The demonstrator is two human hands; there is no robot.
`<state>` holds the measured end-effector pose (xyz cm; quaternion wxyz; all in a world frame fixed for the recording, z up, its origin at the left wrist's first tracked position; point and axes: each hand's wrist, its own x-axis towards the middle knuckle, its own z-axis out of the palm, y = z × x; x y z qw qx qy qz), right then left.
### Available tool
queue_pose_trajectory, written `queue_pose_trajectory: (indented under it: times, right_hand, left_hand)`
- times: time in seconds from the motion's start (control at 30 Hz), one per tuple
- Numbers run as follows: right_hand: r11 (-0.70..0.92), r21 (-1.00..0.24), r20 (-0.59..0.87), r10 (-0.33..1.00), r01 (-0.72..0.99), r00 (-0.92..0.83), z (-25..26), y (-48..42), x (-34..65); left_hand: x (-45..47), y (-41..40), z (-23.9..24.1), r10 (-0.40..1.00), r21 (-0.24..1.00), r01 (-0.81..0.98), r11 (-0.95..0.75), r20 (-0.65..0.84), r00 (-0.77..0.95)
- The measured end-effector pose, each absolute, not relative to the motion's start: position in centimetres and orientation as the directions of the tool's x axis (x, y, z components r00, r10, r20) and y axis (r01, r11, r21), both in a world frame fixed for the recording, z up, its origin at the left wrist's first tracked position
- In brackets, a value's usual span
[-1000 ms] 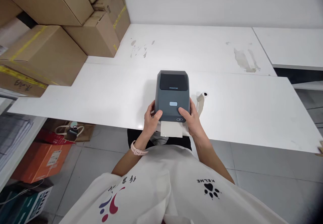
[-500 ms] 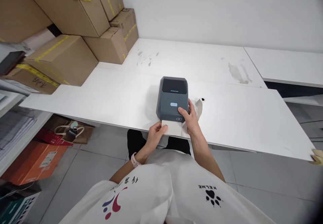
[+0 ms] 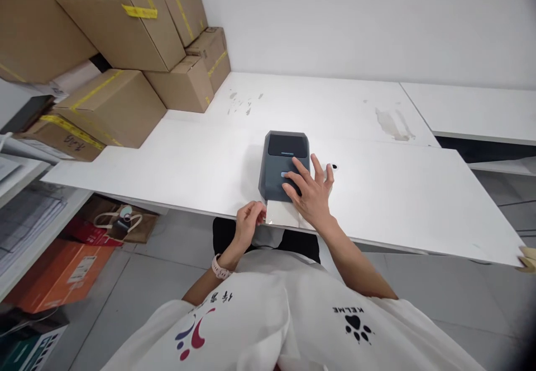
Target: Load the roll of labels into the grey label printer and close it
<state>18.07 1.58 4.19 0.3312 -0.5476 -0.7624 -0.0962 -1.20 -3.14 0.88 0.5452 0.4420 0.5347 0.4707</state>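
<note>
A dark grey label printer (image 3: pixel 274 178) sits near the front edge of the white table, with a light button on its top. From its front slot a blank white label (image 3: pixel 281 213) sticks out over the table edge. My right hand (image 3: pixel 314 192) is open over the printer's right side, fingers spread, one fingertip at the button. Beside the label's left edge, my left hand (image 3: pixel 250 220) has its fingers curled together; whether they pinch anything is hidden. Behind my right fingers a small white roll (image 3: pixel 335 167) partly shows.
Cardboard boxes (image 3: pixel 121 30) with yellow tape are stacked at the table's left end. A white wall stands behind the white table (image 3: pixel 389 203). Below on the left are a shelf with papers (image 3: pixel 31 209), an orange box (image 3: pixel 62 270) and a brown paper bag (image 3: pixel 144 226).
My right hand has moved from gripping the printer's right side to spread over its top. My left thumb has come off the label, and that hand has shifted slightly left.
</note>
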Motion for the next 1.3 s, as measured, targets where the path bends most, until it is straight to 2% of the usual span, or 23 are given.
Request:
queue_pose_trajectory:
  times: [0.1, 0.17, 0.27, 0.37, 0.47, 0.67, 0.8, 0.93, 1.1, 1.2, 1.3]
  right_hand:
    - [0.394, -0.249, 0.578, 0.793, 0.885, -0.190, 4.3, 1.8, 18.3]
    - [0.376, -0.320, 0.540, 0.826, 0.870, -0.159, 4.1, 1.3, 18.3]
    - [0.315, -0.528, 0.492, 0.870, 0.789, -0.019, 2.7, 0.0, 18.1]
    - [0.211, -0.766, 0.377, 0.912, 0.607, 0.159, 1.0, -1.2, 17.8]
    - [0.141, -0.864, 0.269, 0.941, 0.482, 0.206, 0.1, -1.9, 17.8]
    - [0.162, -0.873, 0.270, 0.946, 0.460, 0.180, 1.5, -1.7, 18.8]
    - [0.273, -0.826, 0.388, 0.910, 0.493, 0.147, 4.1, 1.2, 19.7]
    - [0.373, -0.710, 0.525, 0.846, 0.598, 0.095, 7.4, 7.6, 20.3]
    - [0.382, -0.609, 0.605, 0.790, 0.695, 0.096, 9.9, 16.4, 21.2]
    - [0.393, -0.596, 0.617, 0.782, 0.701, 0.086, 10.2, 20.1, 21.8]
    - [0.398, -0.569, 0.626, 0.777, 0.719, 0.066, 10.7, 21.5, 22.0]
  left_hand:
    - [-1.3, -1.8, 1.9, 0.985, 0.998, 0.051, 0.042, -0.033, -0.170]
    - [-1.1, -0.9, 2.3, 0.977, 0.993, 0.114, -0.031, 0.054, -0.205]
    - [-0.8, -0.1, 2.0, 0.992, 0.991, 0.128, -0.041, 0.056, -0.110]
    - [-0.6, -0.1, 0.9, 0.999, 0.991, 0.134, -0.023, 0.027, -0.023]
    - [-0.5, -0.3, 0.1, 0.996, 0.981, 0.181, -0.075, 0.082, -0.035]
    - [-0.5, 0.6, 1.1, 0.965, 0.936, 0.257, -0.239, 0.258, -0.045]
    - [-0.4, 4.1, 3.5, 0.923, 0.909, 0.188, -0.371, 0.384, -0.037]
    - [0.1, 9.3, 5.5, 0.942, 0.903, 0.332, -0.273, 0.321, -0.098]
    - [0.5, 12.0, 5.6, 0.999, 0.757, 0.654, 0.005, 0.028, -0.040]
    - [0.3, 11.6, 5.1, 0.995, 0.712, 0.698, 0.080, -0.093, -0.019]
    - [0.1, 11.3, 4.8, 0.990, 0.705, 0.702, 0.104, -0.142, -0.005]
